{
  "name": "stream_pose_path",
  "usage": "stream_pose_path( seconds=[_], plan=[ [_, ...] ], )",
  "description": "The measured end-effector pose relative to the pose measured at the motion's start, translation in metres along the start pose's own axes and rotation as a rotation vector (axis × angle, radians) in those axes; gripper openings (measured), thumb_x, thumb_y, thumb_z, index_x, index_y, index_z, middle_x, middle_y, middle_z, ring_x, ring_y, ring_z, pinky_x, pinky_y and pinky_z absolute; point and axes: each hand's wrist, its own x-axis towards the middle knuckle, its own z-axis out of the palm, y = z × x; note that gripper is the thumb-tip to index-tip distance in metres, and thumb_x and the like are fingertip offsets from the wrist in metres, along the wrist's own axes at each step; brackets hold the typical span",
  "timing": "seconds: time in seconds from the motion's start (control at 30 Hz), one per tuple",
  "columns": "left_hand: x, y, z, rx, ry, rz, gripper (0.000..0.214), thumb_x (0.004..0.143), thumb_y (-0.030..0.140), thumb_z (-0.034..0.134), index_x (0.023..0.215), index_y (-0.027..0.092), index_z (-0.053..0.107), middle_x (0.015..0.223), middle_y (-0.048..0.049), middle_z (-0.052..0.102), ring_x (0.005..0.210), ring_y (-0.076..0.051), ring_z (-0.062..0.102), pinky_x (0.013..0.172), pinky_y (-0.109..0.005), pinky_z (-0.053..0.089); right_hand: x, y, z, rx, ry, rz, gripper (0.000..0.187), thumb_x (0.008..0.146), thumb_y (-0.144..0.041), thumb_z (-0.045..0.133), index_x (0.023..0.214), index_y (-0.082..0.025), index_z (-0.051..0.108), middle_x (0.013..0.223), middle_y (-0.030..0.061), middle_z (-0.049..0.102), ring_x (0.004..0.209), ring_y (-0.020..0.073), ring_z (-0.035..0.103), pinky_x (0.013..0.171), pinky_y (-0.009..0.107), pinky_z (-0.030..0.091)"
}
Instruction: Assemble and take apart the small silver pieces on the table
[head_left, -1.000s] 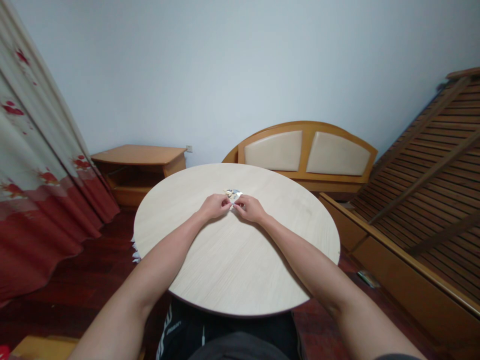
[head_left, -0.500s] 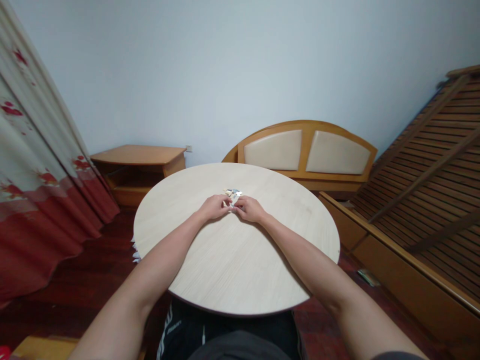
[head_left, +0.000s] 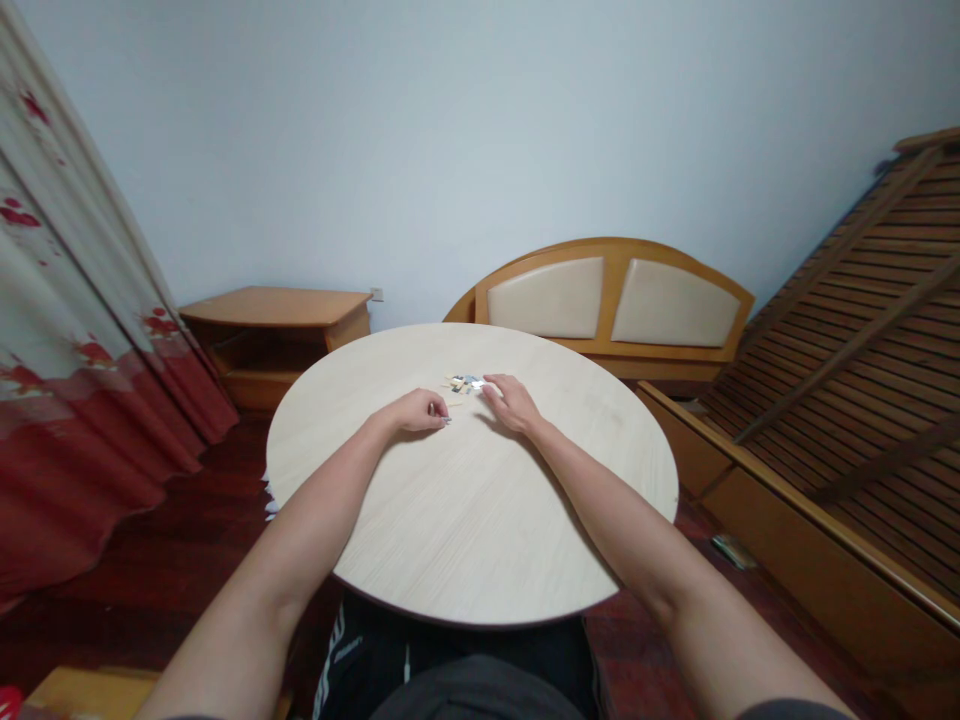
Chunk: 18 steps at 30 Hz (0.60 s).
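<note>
A small heap of tiny flat pieces (head_left: 463,383), pale and bluish, lies near the middle of the round light-wood table (head_left: 465,520). My right hand (head_left: 511,404) rests on the table with its fingers stretched forward, the fingertips touching the right side of the heap. My left hand (head_left: 418,410) lies a little to the left and nearer me, its fingers curled in a pinch on a tiny thing I cannot make out. The two hands are apart.
A wooden headboard with two beige pads (head_left: 615,305) leans against the wall behind the table. A slatted bed frame (head_left: 855,350) stands tilted at the right. A low wooden cabinet (head_left: 277,335) sits at back left, beside a red-and-white curtain (head_left: 67,350).
The hands were pinched together over a small piece just below the heap. Now they have parted: the right has opened and reached forward to the heap, the left has drawn back left.
</note>
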Motion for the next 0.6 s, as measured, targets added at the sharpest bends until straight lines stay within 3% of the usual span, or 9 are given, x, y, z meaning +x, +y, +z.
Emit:
stream_pose_path(
  seconds=[0.13,0.27,0.4,0.6],
  plan=[
    [-0.002,-0.004,-0.001,-0.056,-0.033,-0.021,0.026,0.07,0.037,0.082,0.085,0.016,0.08,0.072,-0.0028,0.071,0.066,-0.016,0.06,0.062,-0.027,0.045,0.005,0.023,0.003,-0.021,-0.122,0.115,0.057,0.114,-0.045,0.031,0.146,-0.014,0.067,0.154,0.0199,0.062,0.146,0.0307,0.056,0.125,0.049,0.041],
    [-0.002,-0.003,-0.001,-0.08,-0.057,-0.03,0.029,0.068,0.039,0.082,0.085,0.016,0.08,0.073,-0.0033,0.072,0.065,-0.016,0.06,0.06,-0.027,0.044,0.013,0.032,0.012,-0.014,-0.208,0.136,0.06,0.115,-0.046,0.026,0.146,-0.016,0.067,0.157,0.018,0.061,0.15,0.0312,0.053,0.128,0.052,0.038],
    [-0.001,0.0,0.0,-0.053,-0.048,-0.03,0.024,0.076,0.037,0.074,0.086,0.016,0.08,0.077,-0.0053,0.075,0.07,-0.018,0.063,0.065,-0.029,0.047,0.018,0.035,0.02,0.005,-0.252,0.115,0.061,0.114,-0.052,0.027,0.144,-0.021,0.069,0.154,0.0144,0.064,0.151,0.0324,0.052,0.128,0.055,0.038],
    [0.004,0.002,0.002,-0.03,-0.006,-0.081,0.025,0.083,0.03,0.059,0.084,0.016,0.081,0.084,-0.0071,0.077,0.076,-0.019,0.066,0.071,-0.029,0.05,0.021,0.034,0.021,-0.013,-0.264,0.117,0.058,0.114,-0.052,0.029,0.137,-0.021,0.072,0.149,0.0145,0.068,0.146,0.0327,0.056,0.124,0.052,0.04]
  ],
)
